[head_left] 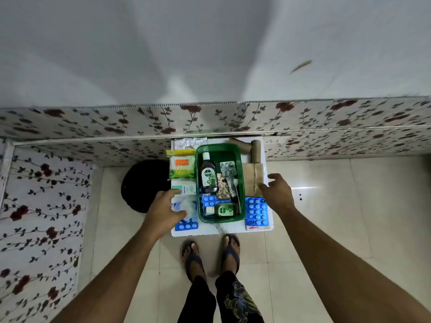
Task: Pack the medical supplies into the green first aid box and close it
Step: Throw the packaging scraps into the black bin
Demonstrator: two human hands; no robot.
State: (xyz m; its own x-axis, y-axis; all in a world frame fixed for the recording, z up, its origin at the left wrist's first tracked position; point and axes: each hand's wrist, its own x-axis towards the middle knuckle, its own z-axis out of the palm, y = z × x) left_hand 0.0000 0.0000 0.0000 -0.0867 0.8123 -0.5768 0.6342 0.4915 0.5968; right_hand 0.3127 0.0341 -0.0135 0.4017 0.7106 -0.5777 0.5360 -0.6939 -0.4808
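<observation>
The green first aid box [241, 183] stands open on a small white table [210, 229]. Inside it lie a large Dettol bottle [208, 174], a small green bottle [221, 210], foil pill strips [228, 169] and a blue blister pack [211, 200]. My left hand [164, 212] rests over a clear plastic packet [190, 206] left of the box, fingers spread, above another blue blister pack [186, 225]. My right hand [277, 192] hovers open right of the box, beside brown paper packets [253, 177] and a blue blister pack [256, 212].
A green cotton-bud pack [182, 166] and a white carton [185, 188] lie left of the box. Cardboard rolls [255, 148] stand at the table's back right. A black round object [144, 185] sits on the floor to the left. My sandalled feet [210, 252] stand before the table.
</observation>
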